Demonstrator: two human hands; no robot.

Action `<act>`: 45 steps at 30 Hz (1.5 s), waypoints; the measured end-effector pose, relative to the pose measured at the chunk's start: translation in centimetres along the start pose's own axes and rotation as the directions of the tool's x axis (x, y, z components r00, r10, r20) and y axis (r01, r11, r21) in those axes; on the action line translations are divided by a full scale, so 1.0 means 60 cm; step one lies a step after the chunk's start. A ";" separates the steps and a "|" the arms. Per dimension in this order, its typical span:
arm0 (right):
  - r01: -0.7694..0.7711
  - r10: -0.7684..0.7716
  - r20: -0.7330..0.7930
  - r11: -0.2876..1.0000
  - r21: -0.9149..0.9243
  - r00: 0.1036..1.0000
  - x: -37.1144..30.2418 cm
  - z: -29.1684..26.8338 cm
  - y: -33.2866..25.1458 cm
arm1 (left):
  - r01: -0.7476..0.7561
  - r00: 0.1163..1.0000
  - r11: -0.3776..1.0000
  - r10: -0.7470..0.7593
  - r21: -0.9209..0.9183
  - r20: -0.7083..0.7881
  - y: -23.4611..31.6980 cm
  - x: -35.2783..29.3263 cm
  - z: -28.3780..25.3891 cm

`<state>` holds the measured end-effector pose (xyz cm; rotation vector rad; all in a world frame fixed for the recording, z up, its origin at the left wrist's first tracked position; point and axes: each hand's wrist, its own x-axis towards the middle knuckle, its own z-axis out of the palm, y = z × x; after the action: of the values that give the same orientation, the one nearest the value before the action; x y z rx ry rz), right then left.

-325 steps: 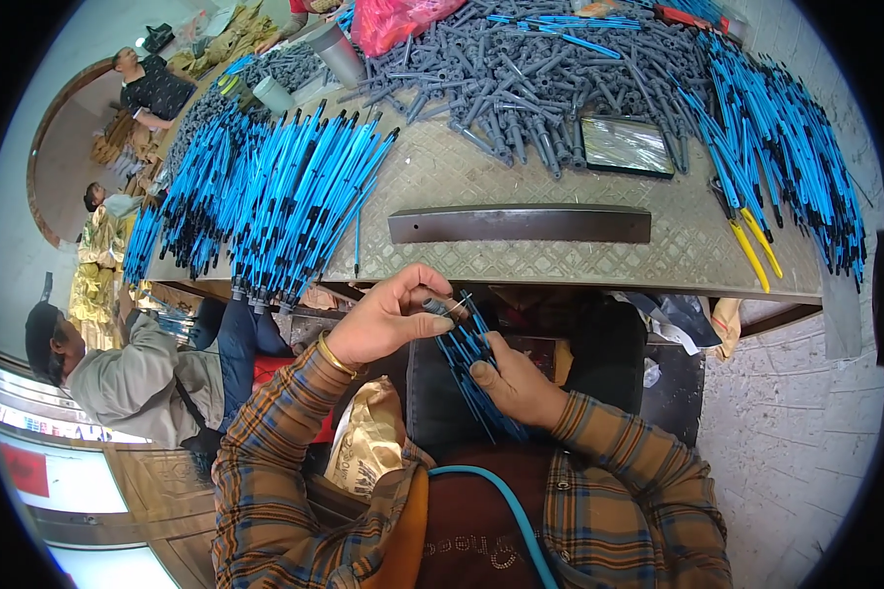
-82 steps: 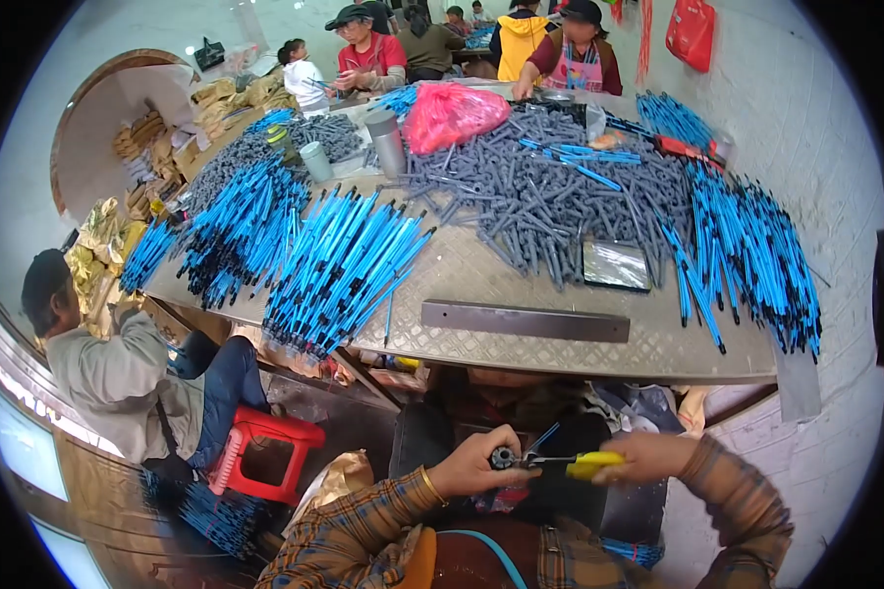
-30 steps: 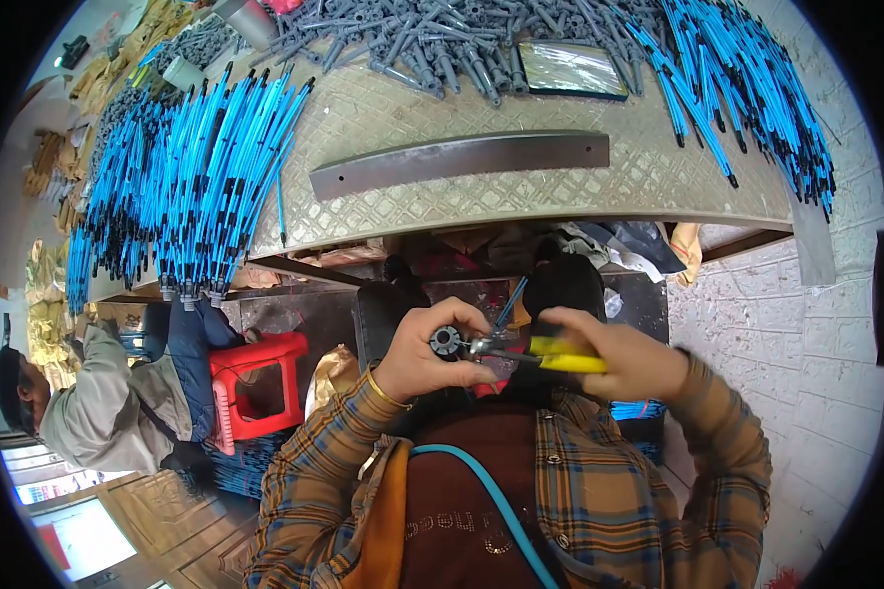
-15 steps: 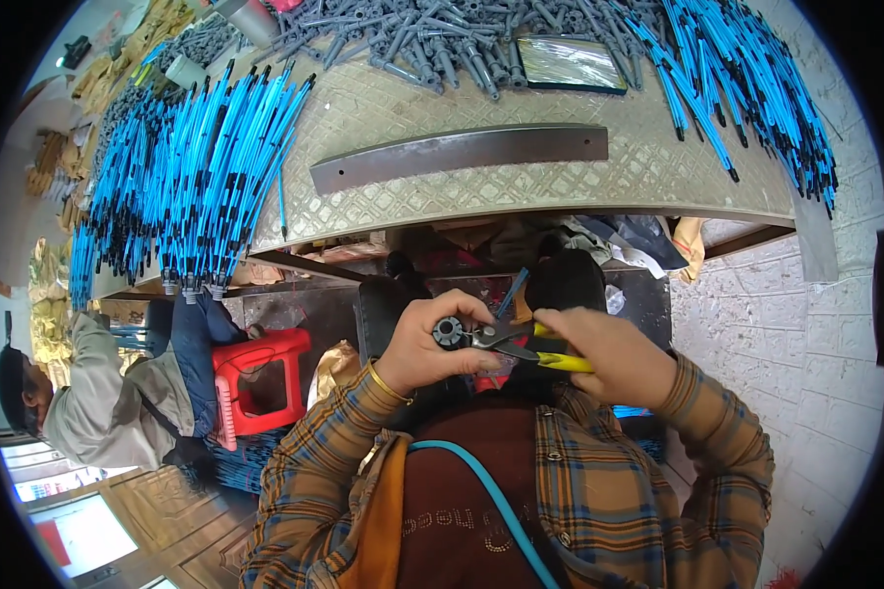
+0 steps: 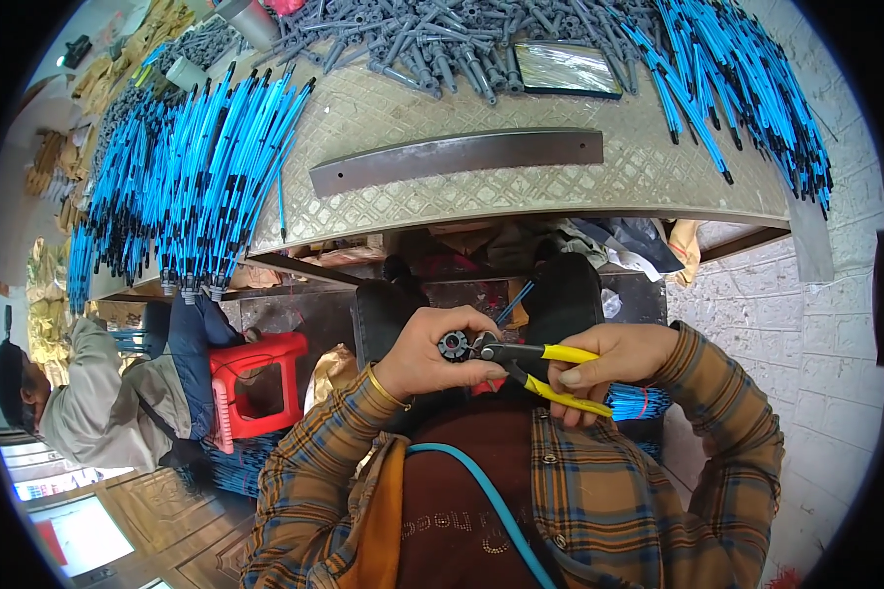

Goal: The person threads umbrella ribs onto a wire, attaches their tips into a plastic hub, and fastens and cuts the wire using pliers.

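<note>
My left hand [image 5: 413,355] is closed around a dark round fitting [image 5: 453,346] with a notched rim, its end facing up. In my right hand [image 5: 619,361] is a pair of pliers [image 5: 517,350] with yellow handles, which are spread apart. Their jaws are at the right side of the fitting, between my left thumb and fingers; whether they touch it is hard to make out. Just beyond my left hand, thin blue rods [image 5: 515,303] stick out over my lap. Whether they join the fitting is hidden.
Ahead is a patterned table [image 5: 363,123] with a long metal bar [image 5: 462,155], a heap of grey plastic parts [image 5: 442,44], a flat shiny rectangle [image 5: 568,69] and blue rods piled left [image 5: 206,167] and right [image 5: 746,88]. A red stool [image 5: 256,383] and another person [image 5: 118,393] are at left.
My right hand has spread the pliers' handles and moved slightly right. The jaws remain by the fitting in my left hand, which has turned a little.
</note>
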<state>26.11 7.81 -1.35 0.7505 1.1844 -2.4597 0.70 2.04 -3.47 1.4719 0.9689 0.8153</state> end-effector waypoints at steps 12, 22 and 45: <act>-0.028 0.030 0.023 0.997 -0.069 0.999 -0.005 0.002 -0.007 | -0.039 0.999 0.998 0.039 0.042 0.012 -0.003 -0.002 0.002; -0.079 0.047 -0.129 0.962 -0.260 0.990 -0.023 0.034 -0.031 | -0.001 0.999 0.995 0.005 0.097 -0.036 -0.006 -0.007 0.012; 0.267 -0.687 -0.185 0.495 -0.827 0.703 0.096 0.022 -0.007 | -0.293 0.920 0.870 0.143 -0.397 -0.366 -0.033 -0.032 -0.032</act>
<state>20.79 6.76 -3.69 0.8602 2.7537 -1.7582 -2.07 1.13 -5.14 1.0718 0.7844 1.3867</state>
